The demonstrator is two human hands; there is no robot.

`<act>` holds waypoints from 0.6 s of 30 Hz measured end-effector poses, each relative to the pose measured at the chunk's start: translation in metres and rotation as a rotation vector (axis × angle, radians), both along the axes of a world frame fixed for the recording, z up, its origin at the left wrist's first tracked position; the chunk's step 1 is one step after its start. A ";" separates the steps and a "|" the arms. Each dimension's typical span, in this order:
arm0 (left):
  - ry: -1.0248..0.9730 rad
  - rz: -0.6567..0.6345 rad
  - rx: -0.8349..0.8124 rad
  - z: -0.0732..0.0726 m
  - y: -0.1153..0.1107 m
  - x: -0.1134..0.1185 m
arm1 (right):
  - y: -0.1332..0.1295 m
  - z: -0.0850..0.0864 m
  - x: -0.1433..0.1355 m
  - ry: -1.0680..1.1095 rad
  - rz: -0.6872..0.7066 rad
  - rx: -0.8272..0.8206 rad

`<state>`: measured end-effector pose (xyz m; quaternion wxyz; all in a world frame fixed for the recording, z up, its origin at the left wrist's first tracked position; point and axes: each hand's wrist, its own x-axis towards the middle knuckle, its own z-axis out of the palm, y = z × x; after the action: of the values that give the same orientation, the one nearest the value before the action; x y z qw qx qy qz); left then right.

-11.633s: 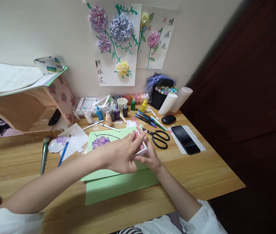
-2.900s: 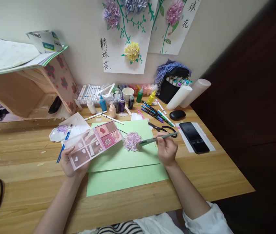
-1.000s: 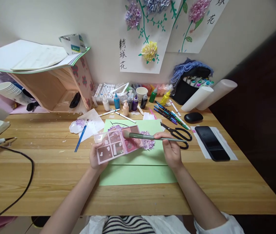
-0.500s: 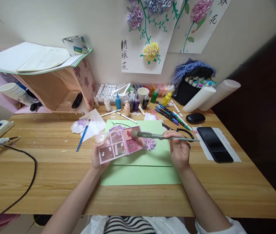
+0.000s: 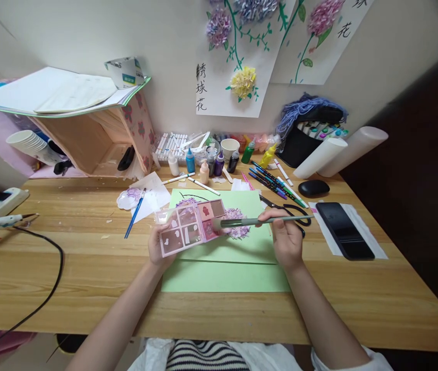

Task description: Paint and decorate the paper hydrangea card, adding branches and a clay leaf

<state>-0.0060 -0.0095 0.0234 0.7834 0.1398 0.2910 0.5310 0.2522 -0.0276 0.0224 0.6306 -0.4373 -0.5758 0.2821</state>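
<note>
A: "Your left hand [image 5: 158,244] is gripping the left end of the pink palette [image 5: 194,226], mid-frame; your right hand [image 5: 287,241] is pinching the brush [image 5: 250,222], thumb against fingers, right of centre."

B: "Your bristles [image 5: 217,224] are hovering over or touching the pink pans [image 5: 205,211]; I can't tell which. You're working best, I'd judge, when you're swirling lightly and bracing the palette clear of the purple flower [image 5: 238,233]."

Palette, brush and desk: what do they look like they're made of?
Palette: likely pinkish plastic, glossy, judging by its shiny surface. Brush: smooth green handle, pale sheen, perhaps painted wood or plastic; too blurred to tell the bristles' fibre. Desk: wood or laminate, satin, with visible grain lines.
</note>
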 end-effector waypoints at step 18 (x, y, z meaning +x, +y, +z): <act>-0.092 0.304 0.071 0.008 0.018 -0.027 | 0.006 0.000 0.013 -0.224 -0.114 -0.128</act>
<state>-0.0326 0.0087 0.0310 0.7012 0.0976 0.2538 0.6591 0.2648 -0.0214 0.0222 0.5480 -0.5375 -0.5977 0.2314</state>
